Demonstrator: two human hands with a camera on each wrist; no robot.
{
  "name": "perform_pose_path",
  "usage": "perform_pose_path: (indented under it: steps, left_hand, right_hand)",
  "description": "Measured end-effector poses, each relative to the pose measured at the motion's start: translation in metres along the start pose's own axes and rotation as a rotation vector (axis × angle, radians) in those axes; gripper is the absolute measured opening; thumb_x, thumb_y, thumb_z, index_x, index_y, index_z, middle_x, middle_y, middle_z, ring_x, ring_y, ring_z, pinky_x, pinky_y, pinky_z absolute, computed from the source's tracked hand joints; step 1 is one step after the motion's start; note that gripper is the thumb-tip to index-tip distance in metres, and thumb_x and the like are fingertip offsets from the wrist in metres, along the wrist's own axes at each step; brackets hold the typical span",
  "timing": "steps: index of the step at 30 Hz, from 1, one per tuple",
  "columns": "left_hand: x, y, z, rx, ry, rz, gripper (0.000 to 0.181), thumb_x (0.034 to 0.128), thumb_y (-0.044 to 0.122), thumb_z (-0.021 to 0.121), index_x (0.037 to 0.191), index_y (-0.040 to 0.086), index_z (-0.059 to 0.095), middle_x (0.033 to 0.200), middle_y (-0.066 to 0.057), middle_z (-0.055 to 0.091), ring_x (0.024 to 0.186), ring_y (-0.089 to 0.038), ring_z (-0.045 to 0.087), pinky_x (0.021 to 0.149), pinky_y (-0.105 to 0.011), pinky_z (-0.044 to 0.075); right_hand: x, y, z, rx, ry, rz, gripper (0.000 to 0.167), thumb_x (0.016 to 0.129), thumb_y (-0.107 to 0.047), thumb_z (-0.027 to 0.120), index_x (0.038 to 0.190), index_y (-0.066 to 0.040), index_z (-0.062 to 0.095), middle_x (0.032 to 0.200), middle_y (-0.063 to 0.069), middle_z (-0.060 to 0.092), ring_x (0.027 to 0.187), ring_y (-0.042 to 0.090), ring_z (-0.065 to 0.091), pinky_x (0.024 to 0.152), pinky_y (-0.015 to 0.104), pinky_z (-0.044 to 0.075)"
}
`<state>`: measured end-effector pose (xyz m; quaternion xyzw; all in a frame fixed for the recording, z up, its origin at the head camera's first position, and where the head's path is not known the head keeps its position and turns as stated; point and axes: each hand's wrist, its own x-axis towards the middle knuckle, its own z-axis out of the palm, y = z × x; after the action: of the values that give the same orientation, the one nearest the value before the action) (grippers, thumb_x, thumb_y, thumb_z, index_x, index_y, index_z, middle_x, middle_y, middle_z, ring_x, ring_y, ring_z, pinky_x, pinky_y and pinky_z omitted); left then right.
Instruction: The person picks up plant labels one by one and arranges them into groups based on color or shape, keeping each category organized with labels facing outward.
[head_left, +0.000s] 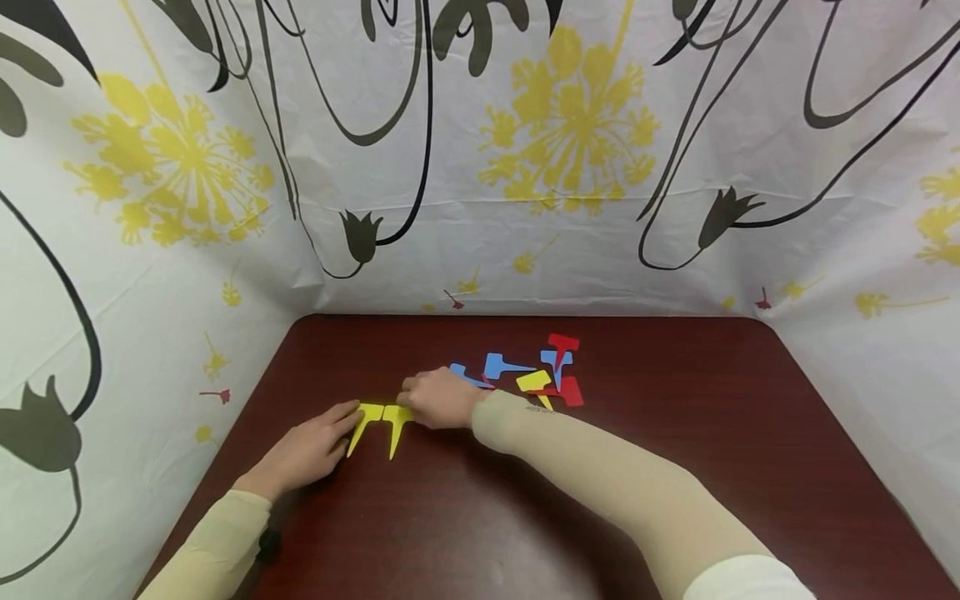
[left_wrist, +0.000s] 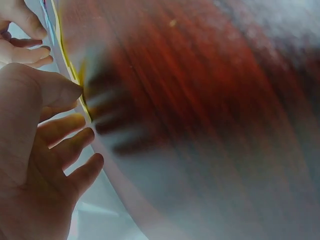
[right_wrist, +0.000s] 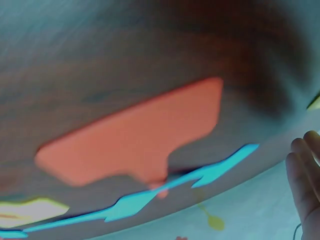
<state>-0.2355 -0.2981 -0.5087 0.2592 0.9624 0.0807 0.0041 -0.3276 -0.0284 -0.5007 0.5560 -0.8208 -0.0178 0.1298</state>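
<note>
In the head view, two yellow T-shaped plant labels lie side by side on the table, stems toward me. My left hand (head_left: 311,446) touches the outer end of the left yellow plant label (head_left: 366,417); in the left wrist view its thumb (left_wrist: 65,92) meets the label's edge, with the other fingers loosely spread. At the right yellow plant label (head_left: 396,425), my right hand (head_left: 442,398) pinches the outer end with bent fingers. The two heads almost meet in the middle. My right fingertips are partly hidden in the head view.
Beyond my right hand lies a loose group of plant labels: a blue plant label (head_left: 504,365), a red plant label (head_left: 572,392), another yellow plant label (head_left: 534,382) and several others, some overlapping. A patterned cloth (head_left: 450,183) hangs behind the dark wooden table (head_left: 675,400).
</note>
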Motion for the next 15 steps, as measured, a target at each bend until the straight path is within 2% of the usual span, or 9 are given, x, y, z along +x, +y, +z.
perform_pose_path:
  steps: [6, 11, 15]
  left_hand:
    - [0.007, 0.011, -0.001, -0.013, 0.053, 0.063, 0.054, 0.0954, 0.010, 0.067, 0.147, 0.006, 0.052, 0.153, -0.014, 0.045, 0.133, -0.033, 0.051, 0.099, -0.051, 0.050]
    - [0.013, 0.023, 0.001, 0.006, 0.028, 0.102, 0.055, 0.0966, 0.009, 0.065, 0.149, 0.007, 0.049, 0.155, -0.013, 0.042, 0.136, -0.033, 0.048, 0.101, -0.050, 0.048]
    - [0.016, 0.031, 0.002, 0.055, 0.026, 0.153, 0.055, 0.0958, 0.009, 0.064, 0.149, 0.005, 0.049, 0.155, -0.014, 0.042, 0.138, -0.033, 0.046, 0.104, -0.050, 0.046]
  right_hand:
    - [-0.016, 0.016, -0.009, -0.014, -0.010, 0.072, 0.010, 0.095, -0.019, 0.062, 0.095, -0.022, 0.072, 0.086, -0.006, 0.060, 0.075, 0.010, 0.059, 0.055, 0.026, 0.052]
    - [-0.036, 0.028, -0.013, -0.018, -0.033, 0.122, 0.011, 0.095, -0.021, 0.063, 0.094, -0.021, 0.073, 0.085, -0.005, 0.062, 0.073, 0.011, 0.060, 0.052, 0.026, 0.050]
    - [-0.051, 0.038, -0.013, -0.013, -0.057, 0.187, 0.012, 0.095, -0.027, 0.065, 0.096, -0.020, 0.074, 0.086, -0.005, 0.064, 0.073, 0.010, 0.060, 0.056, 0.027, 0.053]
